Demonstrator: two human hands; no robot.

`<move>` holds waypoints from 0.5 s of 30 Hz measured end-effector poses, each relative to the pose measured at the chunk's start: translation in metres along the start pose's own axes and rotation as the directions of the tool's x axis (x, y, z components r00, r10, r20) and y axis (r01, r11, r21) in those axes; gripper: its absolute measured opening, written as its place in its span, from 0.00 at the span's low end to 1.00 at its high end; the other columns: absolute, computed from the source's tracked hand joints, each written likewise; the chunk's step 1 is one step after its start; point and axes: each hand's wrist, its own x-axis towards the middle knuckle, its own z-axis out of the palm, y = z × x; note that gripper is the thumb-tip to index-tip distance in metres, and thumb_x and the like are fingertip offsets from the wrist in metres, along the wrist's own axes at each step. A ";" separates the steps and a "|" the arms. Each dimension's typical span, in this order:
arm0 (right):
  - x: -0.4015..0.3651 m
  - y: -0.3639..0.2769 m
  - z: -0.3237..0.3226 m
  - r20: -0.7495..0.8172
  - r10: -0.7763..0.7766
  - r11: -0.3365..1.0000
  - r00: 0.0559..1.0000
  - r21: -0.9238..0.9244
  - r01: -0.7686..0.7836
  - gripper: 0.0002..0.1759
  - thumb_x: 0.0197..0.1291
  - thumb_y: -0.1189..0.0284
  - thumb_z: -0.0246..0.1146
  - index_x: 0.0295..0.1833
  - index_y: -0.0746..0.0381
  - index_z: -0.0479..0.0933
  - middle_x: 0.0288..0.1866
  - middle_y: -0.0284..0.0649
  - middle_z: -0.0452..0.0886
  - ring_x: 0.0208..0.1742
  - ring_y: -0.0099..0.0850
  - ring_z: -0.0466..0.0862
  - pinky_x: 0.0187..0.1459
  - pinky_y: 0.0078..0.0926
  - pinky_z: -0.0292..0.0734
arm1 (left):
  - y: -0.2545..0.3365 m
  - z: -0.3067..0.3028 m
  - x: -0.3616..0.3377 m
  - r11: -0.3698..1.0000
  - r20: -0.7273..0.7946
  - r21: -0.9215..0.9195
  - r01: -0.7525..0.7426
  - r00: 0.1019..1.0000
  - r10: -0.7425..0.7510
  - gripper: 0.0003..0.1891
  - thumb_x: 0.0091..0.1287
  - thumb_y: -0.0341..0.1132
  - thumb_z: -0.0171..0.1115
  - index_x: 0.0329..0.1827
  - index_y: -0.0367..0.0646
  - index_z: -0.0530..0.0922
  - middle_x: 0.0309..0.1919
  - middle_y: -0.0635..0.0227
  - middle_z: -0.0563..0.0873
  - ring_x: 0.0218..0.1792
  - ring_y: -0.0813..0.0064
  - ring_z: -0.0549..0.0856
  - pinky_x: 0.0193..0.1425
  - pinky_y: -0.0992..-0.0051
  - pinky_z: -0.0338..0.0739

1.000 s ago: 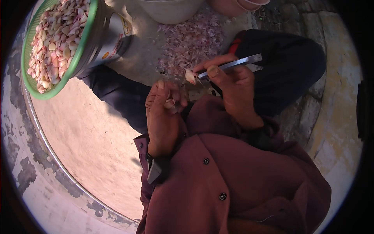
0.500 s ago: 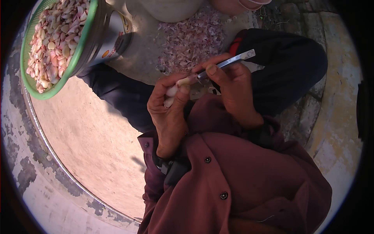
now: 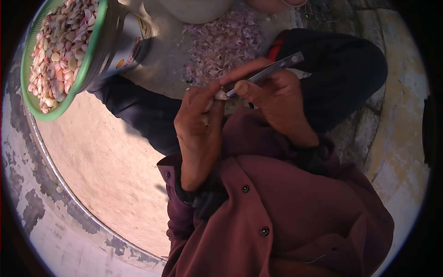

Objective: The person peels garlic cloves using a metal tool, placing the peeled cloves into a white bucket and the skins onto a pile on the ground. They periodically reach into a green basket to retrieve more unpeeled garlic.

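**Head view.** The left hand (image 3: 198,124) is closed on a small pale garlic clove (image 3: 220,95), pinched between thumb and fingertips so that only its end shows. The clove sits above the lap, just in front of the maroon buttoned cloth shirt (image 3: 277,203). The right hand (image 3: 277,104) is clamped on a slim flat steel knife (image 3: 277,67). The blade tip touches the clove and the right thumb lies just beside the edge.

**Likely faults**
- Blade slip: the clove is curved and smooth, and the contact patch is small. A skid would probably carry the edge toward the left thumb, which is touching the work.
- Lost clove: dry skin tends to slide over the flesh beneath, so the clove may shoot out of the pinch.
- Deep cut: too steep a blade angle would likely take flesh along with the skin.

**Materials and shapes**
- Clove: firm and teardrop-shaped, with a thin papery coat.
- Heap of pinkish-white papery peelings (image 3: 221,41): light and loose – it lies on the ground beyond the hands.
- Round green plastic basket (image 3: 90,64): tilted and full of pink-white cloves, it rests on a cylindrical printed metal can (image 3: 131,39).
- Wide shallow metal tray (image 3: 62,187): thin bright rim and matte floor (contents, if any, are not visible).
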 end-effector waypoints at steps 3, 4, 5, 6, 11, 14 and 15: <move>0.000 -0.002 0.002 0.024 -0.005 0.999 1.000 -0.049 0.006 0.08 0.65 0.75 0.64 0.47 0.67 0.79 0.45 0.41 0.84 0.43 0.22 0.82 0.44 0.19 0.76 | 0.009 -0.003 0.002 0.997 0.003 0.074 0.015 1.000 -0.015 0.15 0.62 0.19 0.60 0.51 0.38 0.80 0.35 0.60 0.80 0.34 0.68 0.82 0.38 0.74 0.75; -0.001 -0.002 0.002 0.022 -0.010 0.998 1.000 -0.058 0.012 0.09 0.65 0.74 0.64 0.47 0.67 0.79 0.45 0.41 0.84 0.42 0.22 0.82 0.43 0.19 0.76 | 0.010 -0.003 0.003 0.994 0.004 0.108 0.019 1.000 -0.020 0.15 0.62 0.19 0.59 0.51 0.38 0.80 0.35 0.60 0.80 0.34 0.68 0.83 0.38 0.74 0.76; 0.000 -0.002 0.001 0.021 -0.009 0.998 1.000 -0.059 0.011 0.09 0.65 0.74 0.64 0.47 0.67 0.79 0.45 0.41 0.84 0.42 0.22 0.82 0.43 0.19 0.76 | 0.011 -0.003 0.004 0.994 0.005 0.107 0.020 1.000 -0.021 0.15 0.62 0.19 0.59 0.51 0.38 0.80 0.35 0.60 0.80 0.34 0.68 0.83 0.38 0.74 0.76; 0.000 -0.001 0.001 0.035 -0.054 0.989 0.998 -0.135 0.058 0.09 0.65 0.74 0.64 0.47 0.67 0.80 0.45 0.41 0.84 0.42 0.22 0.82 0.43 0.19 0.76 | 0.011 -0.003 0.004 0.993 0.007 0.116 0.024 1.000 -0.025 0.14 0.61 0.18 0.59 0.50 0.37 0.80 0.35 0.59 0.80 0.33 0.66 0.83 0.37 0.73 0.76; -0.004 -0.006 -0.001 0.072 -0.056 0.942 0.996 -0.326 0.077 0.09 0.65 0.74 0.64 0.47 0.68 0.80 0.45 0.41 0.84 0.44 0.22 0.82 0.45 0.20 0.77 | 0.007 -0.001 0.004 0.977 -0.002 0.177 -0.116 0.993 0.119 0.15 0.60 0.17 0.58 0.49 0.37 0.79 0.35 0.57 0.80 0.33 0.61 0.83 0.36 0.70 0.76; -0.007 -0.003 -0.001 0.032 0.027 0.948 0.999 -0.317 -0.016 0.09 0.66 0.74 0.63 0.47 0.68 0.80 0.44 0.41 0.84 0.45 0.24 0.82 0.47 0.21 0.77 | 0.007 -0.001 0.004 0.982 0.015 0.171 -0.082 0.997 0.080 0.11 0.64 0.22 0.58 0.49 0.39 0.81 0.34 0.63 0.79 0.34 0.71 0.79 0.39 0.75 0.72; -0.008 0.000 0.001 0.021 -0.009 0.948 1.000 -0.319 0.016 0.08 0.66 0.74 0.62 0.46 0.68 0.80 0.44 0.41 0.85 0.44 0.23 0.82 0.46 0.20 0.77 | 0.006 -0.001 0.003 0.982 0.021 0.171 -0.081 0.997 0.078 0.12 0.64 0.21 0.58 0.49 0.39 0.81 0.34 0.64 0.79 0.35 0.72 0.79 0.40 0.75 0.73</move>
